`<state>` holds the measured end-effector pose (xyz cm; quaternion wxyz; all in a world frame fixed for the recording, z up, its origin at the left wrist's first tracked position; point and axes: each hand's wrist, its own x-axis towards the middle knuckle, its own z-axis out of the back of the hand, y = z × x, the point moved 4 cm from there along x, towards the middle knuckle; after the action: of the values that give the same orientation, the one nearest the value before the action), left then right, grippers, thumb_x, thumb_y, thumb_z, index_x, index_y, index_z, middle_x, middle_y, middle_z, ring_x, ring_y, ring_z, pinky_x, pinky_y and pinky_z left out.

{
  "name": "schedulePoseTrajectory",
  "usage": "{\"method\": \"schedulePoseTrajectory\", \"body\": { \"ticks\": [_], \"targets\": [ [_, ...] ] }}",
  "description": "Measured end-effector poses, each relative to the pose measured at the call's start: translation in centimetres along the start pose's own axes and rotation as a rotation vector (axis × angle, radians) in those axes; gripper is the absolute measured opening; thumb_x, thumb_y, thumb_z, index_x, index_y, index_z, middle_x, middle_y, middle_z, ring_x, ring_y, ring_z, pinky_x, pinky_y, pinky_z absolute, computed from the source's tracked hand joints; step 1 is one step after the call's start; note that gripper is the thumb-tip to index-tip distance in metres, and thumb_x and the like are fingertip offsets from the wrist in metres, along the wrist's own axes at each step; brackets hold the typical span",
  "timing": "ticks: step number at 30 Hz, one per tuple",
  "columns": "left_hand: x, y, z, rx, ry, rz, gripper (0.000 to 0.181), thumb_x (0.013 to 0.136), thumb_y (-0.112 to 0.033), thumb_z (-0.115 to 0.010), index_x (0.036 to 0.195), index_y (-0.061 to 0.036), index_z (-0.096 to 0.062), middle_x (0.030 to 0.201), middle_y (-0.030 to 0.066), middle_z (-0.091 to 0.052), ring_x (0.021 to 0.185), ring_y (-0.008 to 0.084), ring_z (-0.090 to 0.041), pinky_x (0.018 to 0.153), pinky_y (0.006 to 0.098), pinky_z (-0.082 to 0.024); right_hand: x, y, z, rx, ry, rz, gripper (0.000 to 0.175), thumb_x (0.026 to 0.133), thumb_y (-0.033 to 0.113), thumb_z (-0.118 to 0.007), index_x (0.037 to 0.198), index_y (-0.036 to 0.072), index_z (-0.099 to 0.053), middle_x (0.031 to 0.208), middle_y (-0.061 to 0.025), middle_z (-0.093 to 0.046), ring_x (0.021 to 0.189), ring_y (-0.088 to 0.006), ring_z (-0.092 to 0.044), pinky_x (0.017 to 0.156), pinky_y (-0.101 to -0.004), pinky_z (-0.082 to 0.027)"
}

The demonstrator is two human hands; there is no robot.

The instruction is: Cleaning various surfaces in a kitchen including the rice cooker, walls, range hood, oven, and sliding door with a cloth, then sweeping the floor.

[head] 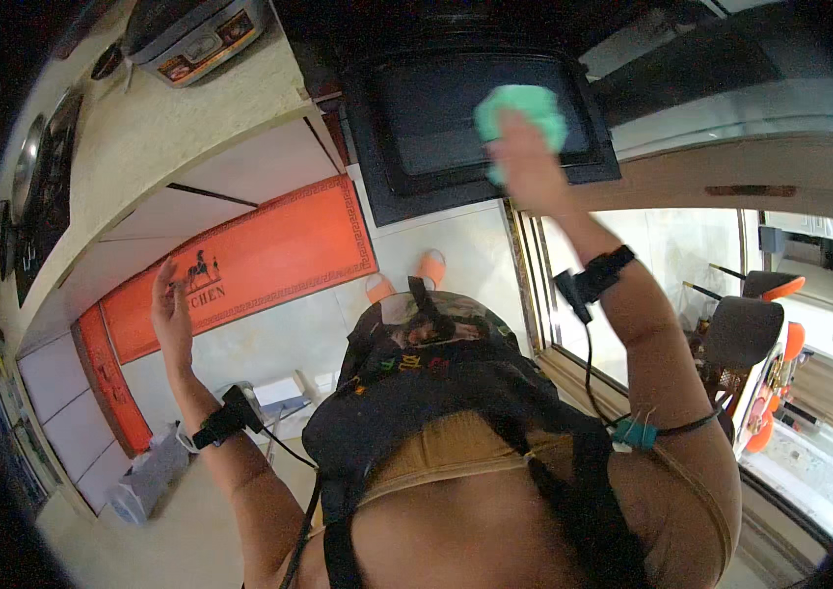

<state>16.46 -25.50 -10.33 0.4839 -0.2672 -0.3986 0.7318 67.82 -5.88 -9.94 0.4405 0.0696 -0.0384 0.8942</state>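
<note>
My right hand (530, 166) presses a green cloth (523, 110) against a black glass-fronted panel (423, 118), which looks like the door of an oven. The hand and the cloth are slightly blurred, and the cloth lies bunched under and beyond the fingers, towards the panel's right side. On the other side, my left hand (173, 316) hangs with nothing in it, its fingers partly apart, above an orange floor mat (276, 258) with a dark horse print. Each wrist carries a black strap with a cable.
A countertop (158, 125) curves along the left, bearing a boxy appliance (203, 44) and a dark hob (48, 199). White bags (147, 471) lie on the floor at lower left. A sliding-door frame (534, 294) stands at right, with chairs (744, 335) and a table beyond.
</note>
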Motion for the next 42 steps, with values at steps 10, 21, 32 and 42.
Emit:
{"method": "schedulePoseTrajectory", "body": {
  "ticks": [10,21,32,42],
  "targets": [
    [2.6,0.8,-4.3,-0.074,0.143,-0.022,0.037,0.095,-0.013,-0.046,0.132,-0.0052,-0.044,0.126,0.0097,-0.051,0.112,0.0172,-0.051,0.094,0.0292,-0.041,0.9,14.8,2.0,0.258,0.042,0.486,0.047,0.092,0.028,-0.043,0.136,0.012,-0.037,0.145,-0.0060,-0.030,0.133,-0.0255,-0.028,0.110,-0.0416,-0.021],
    [-4.4,-2.4,-1.3,0.030,-0.070,0.176,0.039,0.096,-0.015,-0.046,0.132,-0.0039,-0.041,0.128,0.0113,-0.049,0.116,0.0199,-0.049,0.096,0.0318,-0.041,6.3,15.1,-1.4,0.397,0.149,0.770,0.053,0.094,0.035,-0.038,0.138,0.006,-0.031,0.147,-0.0106,-0.026,0.136,-0.0254,-0.022,0.111,-0.0418,-0.017],
    [-14.9,-2.9,-1.9,0.016,-0.174,0.380,0.038,0.096,-0.019,-0.045,0.132,-0.0050,-0.041,0.124,0.0168,-0.051,0.115,0.0228,-0.050,0.099,0.0351,-0.039,12.8,-6.4,-5.0,0.275,0.042,0.120,0.056,0.094,0.039,-0.032,0.142,0.009,-0.026,0.149,-0.0109,-0.020,0.138,-0.0266,-0.017,0.113,-0.0380,-0.009],
    [-13.0,-2.7,-3.0,0.062,-0.117,0.384,0.037,0.095,-0.018,-0.047,0.130,-0.0046,-0.045,0.121,0.0158,-0.054,0.107,0.0209,-0.054,0.093,0.0324,-0.042,8.9,-15.5,-3.6,0.034,0.048,-0.202,0.060,0.095,0.043,-0.025,0.142,0.005,-0.021,0.148,-0.0139,-0.020,0.136,-0.0311,-0.020,0.110,-0.0449,-0.015]
  ]
}}
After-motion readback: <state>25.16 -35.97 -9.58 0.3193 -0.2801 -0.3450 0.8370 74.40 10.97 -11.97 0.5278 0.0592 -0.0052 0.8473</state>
